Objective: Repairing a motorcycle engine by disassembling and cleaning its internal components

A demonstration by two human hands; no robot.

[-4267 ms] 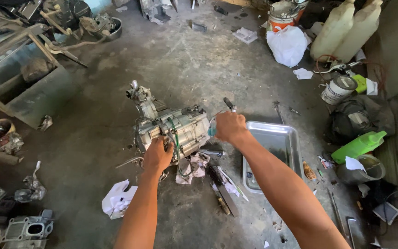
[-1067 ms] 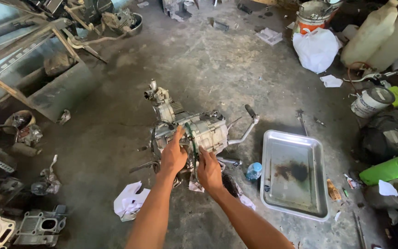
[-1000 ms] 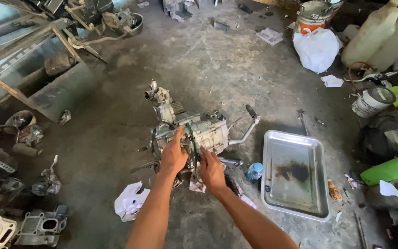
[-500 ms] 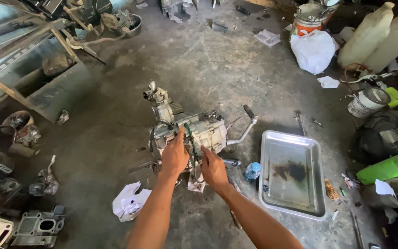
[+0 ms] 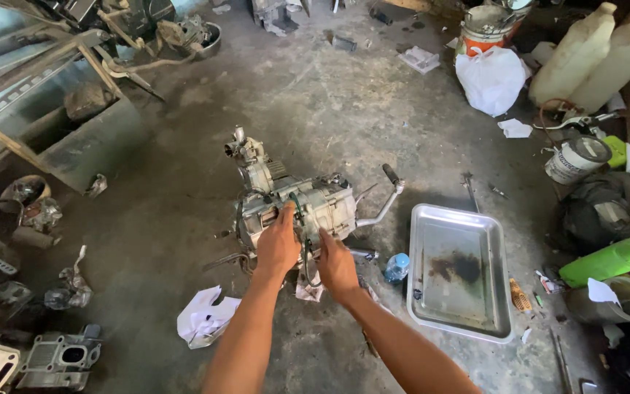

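Observation:
A grey motorcycle engine [image 5: 322, 201] sits on the concrete floor, its kick lever [image 5: 384, 204] sticking out to the right. My left hand [image 5: 278, 244] lies flat on the engine's near side casing, fingers closed over its edge. My right hand [image 5: 335, 264] is just to the right, fingers at the casing's lower edge beside a green wire. Whether the right hand pinches anything is hidden. A dirty rag [image 5: 308, 288] lies under the engine by my right hand.
A steel tray [image 5: 461, 273] with oil stains lies to the right, a small blue cap [image 5: 397, 266] beside it. Crumpled white paper [image 5: 202, 317] is near my left arm. Engine parts [image 5: 45, 357] lie at the left, jugs [image 5: 577, 55], a white bag [image 5: 491, 76] and a green bottle [image 5: 607, 259] at the right.
My right hand left the kick lever side and came down to the engine's near edge beside my left hand. The view shifted slightly; the engine has not moved.

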